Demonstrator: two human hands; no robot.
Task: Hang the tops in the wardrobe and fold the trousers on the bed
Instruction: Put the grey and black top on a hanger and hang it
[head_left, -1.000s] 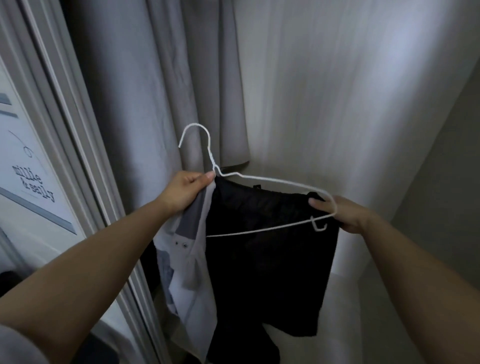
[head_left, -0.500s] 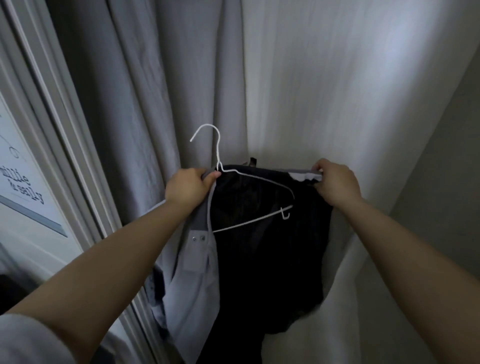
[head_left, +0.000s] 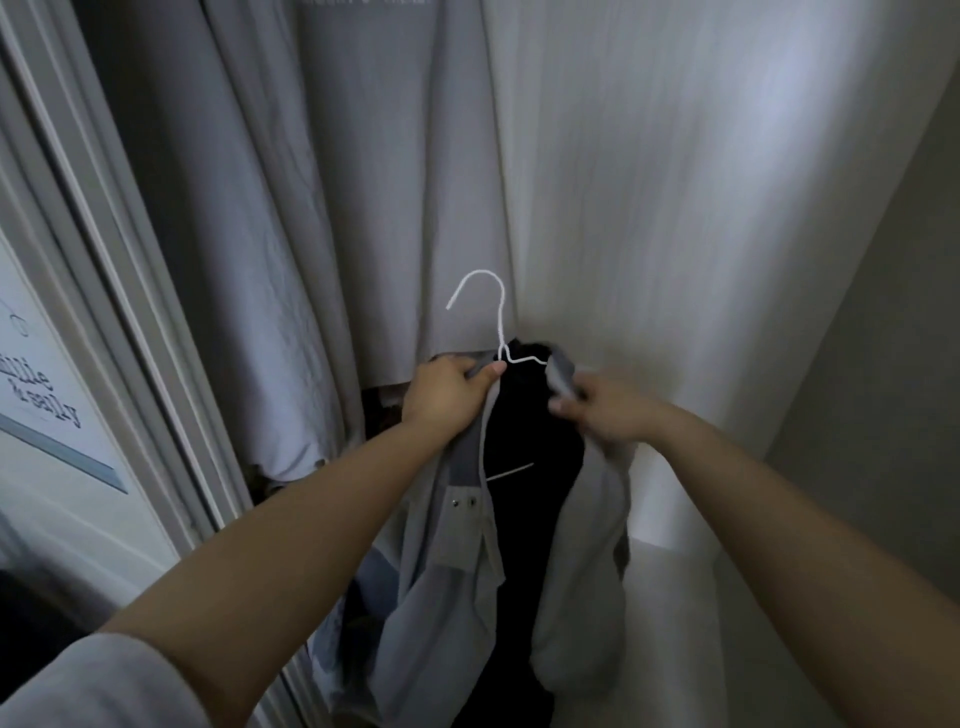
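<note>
Up in front of the grey curtain (head_left: 260, 234), the left hand (head_left: 447, 397) grips the jacket (head_left: 452, 571) at its collar, thumb pressed against the neck of the white wire hanger (head_left: 496, 322). Just right of that grip, the right hand (head_left: 608, 410) pinches the other side of the collar (blurred, so the fingers are hard to read). Between the two grips the black lining shows, with the hanger's bottom bar crossing it below. The hook stands free above both hands.
</note>
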